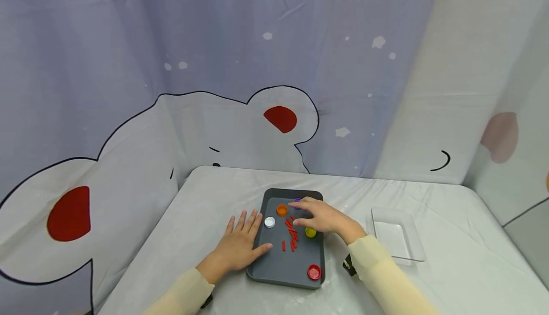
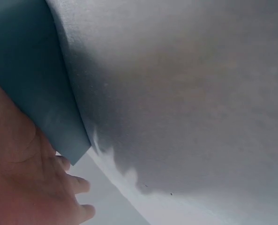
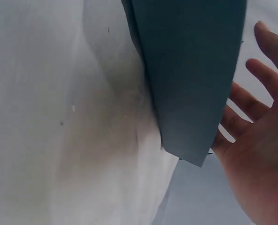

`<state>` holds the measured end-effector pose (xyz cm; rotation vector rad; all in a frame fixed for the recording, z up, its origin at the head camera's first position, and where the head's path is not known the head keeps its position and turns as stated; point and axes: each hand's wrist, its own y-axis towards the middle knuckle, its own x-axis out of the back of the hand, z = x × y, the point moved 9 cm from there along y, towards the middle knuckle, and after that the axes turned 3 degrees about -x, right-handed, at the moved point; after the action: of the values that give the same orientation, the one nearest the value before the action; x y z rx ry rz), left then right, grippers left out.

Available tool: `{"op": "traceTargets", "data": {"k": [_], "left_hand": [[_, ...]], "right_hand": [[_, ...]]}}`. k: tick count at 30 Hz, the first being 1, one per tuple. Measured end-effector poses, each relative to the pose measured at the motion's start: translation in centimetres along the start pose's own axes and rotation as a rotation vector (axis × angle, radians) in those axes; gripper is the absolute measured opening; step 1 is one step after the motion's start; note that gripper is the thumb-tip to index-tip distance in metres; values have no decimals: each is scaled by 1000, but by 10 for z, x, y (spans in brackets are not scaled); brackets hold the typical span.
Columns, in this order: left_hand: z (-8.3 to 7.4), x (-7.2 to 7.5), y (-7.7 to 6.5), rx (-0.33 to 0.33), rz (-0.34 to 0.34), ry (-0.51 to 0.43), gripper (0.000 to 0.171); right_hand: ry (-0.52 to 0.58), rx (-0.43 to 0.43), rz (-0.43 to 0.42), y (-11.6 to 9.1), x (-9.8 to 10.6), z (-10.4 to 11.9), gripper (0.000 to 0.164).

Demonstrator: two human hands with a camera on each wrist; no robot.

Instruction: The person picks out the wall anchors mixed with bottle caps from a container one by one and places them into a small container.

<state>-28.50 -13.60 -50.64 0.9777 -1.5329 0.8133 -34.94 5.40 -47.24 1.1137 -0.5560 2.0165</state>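
A dark grey tray (image 1: 274, 272) lies on the white-covered table. My left hand (image 1: 238, 248) rests along its left edge, fingers spread and thumb reaching over the rim. Over the tray's right side hovers my right hand (image 1: 319, 215), thumb and fingers apart; the right wrist view shows the fingers (image 3: 251, 103) loosely extended beside the tray's underside (image 3: 190, 79), holding nothing. Several short red sticks (image 1: 293, 235) are scattered mid-tray. Around them stand small cups: orange (image 1: 281, 210), white (image 1: 269, 222), red (image 1: 314, 272), yellow (image 1: 310, 232) and purple (image 1: 298, 200), the last two partly hidden by the right hand.
To the right of the tray stands a clear rectangular container (image 1: 393, 241) on the white cloth (image 1: 463, 258). A curtain (image 1: 231, 43) with cartoon bears hangs behind the table and along its sides.
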Motion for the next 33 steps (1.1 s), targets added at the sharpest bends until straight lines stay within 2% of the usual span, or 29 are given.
{"op": "traceTargets", "data": {"k": [7, 12, 17, 33], "left_hand": [[1, -4, 1, -10, -16, 15, 90], [3, -6, 1, 9, -1, 40, 91], [1, -2, 0, 14, 2, 37, 90], [2, -1, 2, 16, 2, 90, 90]], "right_hand": [[-21, -12, 40, 7, -9, -7, 54], [-17, 0, 63, 12, -12, -8, 51], [-52, 9, 82, 18, -16, -9, 49], [-196, 27, 59, 30, -20, -9, 34]]}}
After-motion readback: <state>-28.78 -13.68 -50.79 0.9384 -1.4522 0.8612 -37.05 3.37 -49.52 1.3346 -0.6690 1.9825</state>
